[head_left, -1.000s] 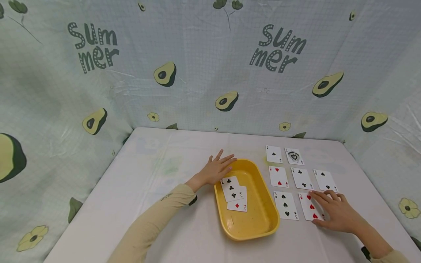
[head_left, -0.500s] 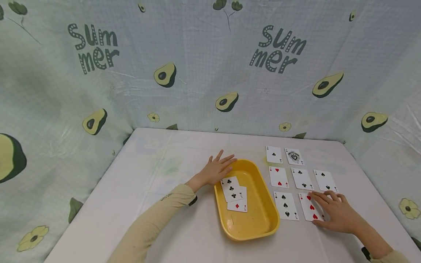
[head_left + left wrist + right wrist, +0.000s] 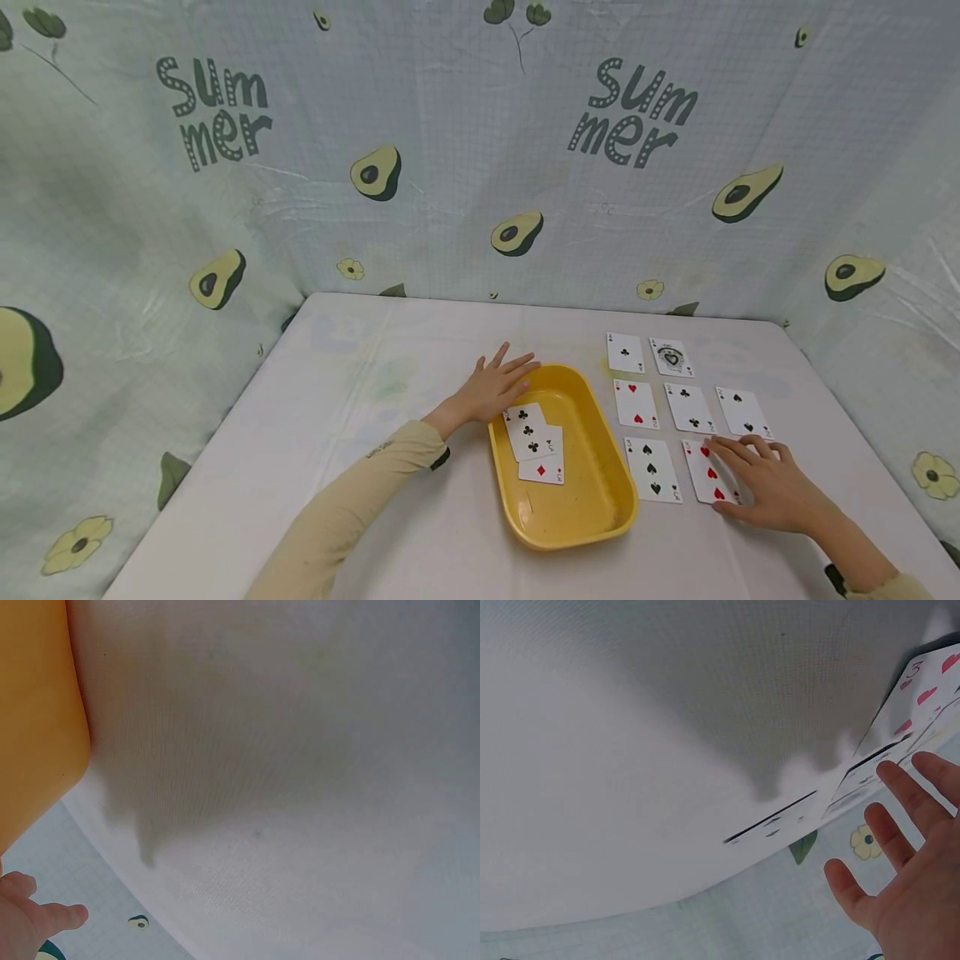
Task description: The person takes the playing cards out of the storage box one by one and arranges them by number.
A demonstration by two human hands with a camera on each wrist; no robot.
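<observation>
In the head view, my left hand rests with spread fingers on the upper left rim of a yellow tray. Inside the tray a three of clubs partly covers a diamond card. My right hand lies over the right side of a three of hearts, its index fingertip near the upper edge and its thumb near the lower one. The card lies on the table. The right wrist view shows that three of hearts beyond my fairly straight fingers; the thumb is hidden there.
Left of the three of hearts is a three of spades. Behind lie a two of hearts, a two of clubs and a two of spades. Farthest back are an ace of clubs and an ace of spades.
</observation>
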